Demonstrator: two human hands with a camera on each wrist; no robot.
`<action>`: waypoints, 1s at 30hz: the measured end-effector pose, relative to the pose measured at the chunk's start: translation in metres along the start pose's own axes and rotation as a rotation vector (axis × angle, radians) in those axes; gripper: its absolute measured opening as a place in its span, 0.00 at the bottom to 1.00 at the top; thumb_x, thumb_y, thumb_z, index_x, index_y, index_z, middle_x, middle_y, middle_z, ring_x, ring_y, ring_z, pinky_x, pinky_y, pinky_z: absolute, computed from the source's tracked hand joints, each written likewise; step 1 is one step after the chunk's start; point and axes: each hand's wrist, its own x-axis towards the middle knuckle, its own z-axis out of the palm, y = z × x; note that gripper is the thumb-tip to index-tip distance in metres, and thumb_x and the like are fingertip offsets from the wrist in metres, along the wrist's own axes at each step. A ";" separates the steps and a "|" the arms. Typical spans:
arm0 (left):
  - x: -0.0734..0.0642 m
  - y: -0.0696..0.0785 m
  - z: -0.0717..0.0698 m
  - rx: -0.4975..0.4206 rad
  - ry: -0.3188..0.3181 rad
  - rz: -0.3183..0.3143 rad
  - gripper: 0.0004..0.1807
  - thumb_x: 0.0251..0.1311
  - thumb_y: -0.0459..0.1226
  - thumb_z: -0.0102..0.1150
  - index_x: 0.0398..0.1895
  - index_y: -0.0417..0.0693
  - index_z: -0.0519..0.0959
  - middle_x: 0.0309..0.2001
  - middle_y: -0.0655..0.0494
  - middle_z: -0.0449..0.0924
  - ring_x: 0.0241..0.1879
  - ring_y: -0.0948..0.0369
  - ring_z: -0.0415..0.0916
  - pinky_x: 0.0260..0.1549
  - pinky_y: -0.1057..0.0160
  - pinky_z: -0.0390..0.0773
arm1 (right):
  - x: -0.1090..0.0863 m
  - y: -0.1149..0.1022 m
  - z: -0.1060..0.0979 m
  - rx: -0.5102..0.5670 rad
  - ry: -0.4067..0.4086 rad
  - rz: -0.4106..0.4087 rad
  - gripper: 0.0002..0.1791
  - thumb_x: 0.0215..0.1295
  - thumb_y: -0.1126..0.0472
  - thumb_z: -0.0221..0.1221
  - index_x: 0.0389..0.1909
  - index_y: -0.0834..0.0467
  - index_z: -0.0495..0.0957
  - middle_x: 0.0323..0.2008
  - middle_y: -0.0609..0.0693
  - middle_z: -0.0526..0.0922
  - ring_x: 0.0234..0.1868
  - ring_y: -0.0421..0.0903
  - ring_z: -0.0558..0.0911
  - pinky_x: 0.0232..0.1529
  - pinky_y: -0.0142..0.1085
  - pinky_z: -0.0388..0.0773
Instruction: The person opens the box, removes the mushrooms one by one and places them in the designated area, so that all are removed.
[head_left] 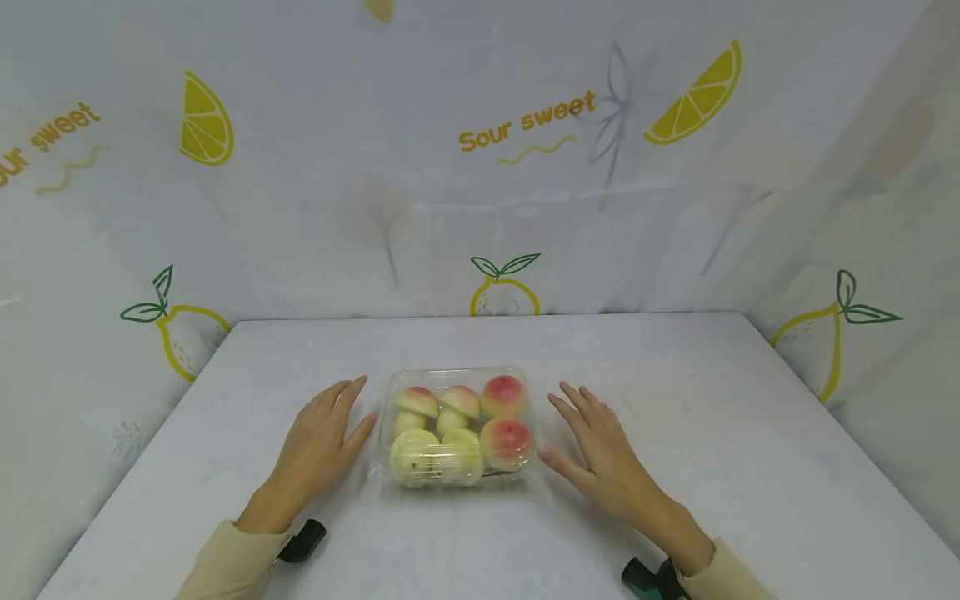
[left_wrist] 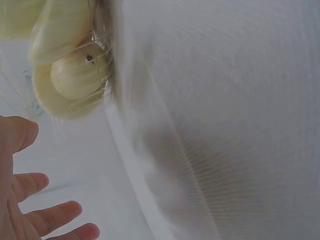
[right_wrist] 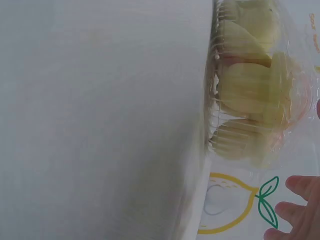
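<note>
A clear plastic box (head_left: 459,375) stands on the white table in the head view. Inside are several peach-like pieces: pink-red round ones (head_left: 507,442) at its right, pale yellow ones (head_left: 413,457) at the front left, and mushroom-shaped ones (head_left: 416,404) behind those. My left hand (head_left: 318,442) is at the box's left side, fingers spread and extended, holding nothing. On the opposite side, my right hand (head_left: 603,458) has its fingers loosely extended and also holds nothing. Both thumbs come close to the box walls; whether they touch is unclear.
The white table (head_left: 675,375) ends at a back edge against a hanging white cloth (head_left: 300,233) printed with lemons and words. The cloth also hangs along both sides. A dark device (head_left: 302,542) sits at the left wrist, and another (head_left: 647,578) at the right.
</note>
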 end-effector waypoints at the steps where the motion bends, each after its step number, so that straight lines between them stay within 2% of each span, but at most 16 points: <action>1: -0.001 0.000 -0.001 -0.001 0.004 0.006 0.30 0.65 0.42 0.61 0.67 0.39 0.70 0.57 0.35 0.77 0.59 0.39 0.74 0.57 0.39 0.73 | -0.001 -0.001 0.000 0.000 -0.002 -0.006 0.38 0.68 0.44 0.59 0.73 0.58 0.63 0.76 0.57 0.58 0.77 0.65 0.54 0.70 0.68 0.48; 7: -0.011 0.004 -0.007 -0.018 0.004 0.017 0.29 0.64 0.41 0.62 0.66 0.39 0.71 0.57 0.37 0.77 0.58 0.40 0.74 0.56 0.39 0.74 | -0.006 -0.007 0.000 0.022 -0.026 -0.020 0.39 0.67 0.44 0.60 0.73 0.59 0.63 0.76 0.56 0.60 0.76 0.63 0.55 0.71 0.67 0.50; 14: -0.024 0.008 -0.011 -0.037 -0.011 0.016 0.26 0.64 0.42 0.61 0.64 0.42 0.73 0.58 0.41 0.78 0.59 0.43 0.75 0.55 0.40 0.74 | -0.012 -0.012 0.000 0.100 -0.121 0.038 0.43 0.66 0.40 0.60 0.74 0.58 0.60 0.74 0.57 0.62 0.76 0.62 0.57 0.70 0.66 0.57; 19: -0.030 0.010 -0.014 -0.053 -0.041 0.004 0.23 0.66 0.42 0.60 0.62 0.44 0.76 0.57 0.44 0.80 0.59 0.44 0.75 0.56 0.40 0.74 | -0.015 -0.014 0.001 0.107 -0.150 0.068 0.42 0.66 0.38 0.59 0.74 0.56 0.61 0.73 0.60 0.65 0.75 0.64 0.59 0.69 0.66 0.58; 26: -0.038 0.015 -0.019 -0.078 -0.087 0.006 0.21 0.68 0.43 0.59 0.60 0.47 0.77 0.56 0.49 0.81 0.57 0.47 0.77 0.54 0.41 0.76 | -0.016 -0.014 0.000 0.145 -0.176 0.089 0.41 0.67 0.38 0.58 0.73 0.56 0.61 0.71 0.56 0.67 0.74 0.60 0.62 0.70 0.62 0.61; 30: -0.040 0.015 -0.020 -0.140 -0.128 -0.017 0.20 0.69 0.43 0.57 0.60 0.47 0.77 0.56 0.52 0.82 0.57 0.49 0.79 0.55 0.43 0.77 | -0.015 -0.014 0.001 0.197 -0.201 0.110 0.39 0.68 0.38 0.57 0.73 0.55 0.61 0.70 0.52 0.69 0.73 0.57 0.64 0.69 0.61 0.63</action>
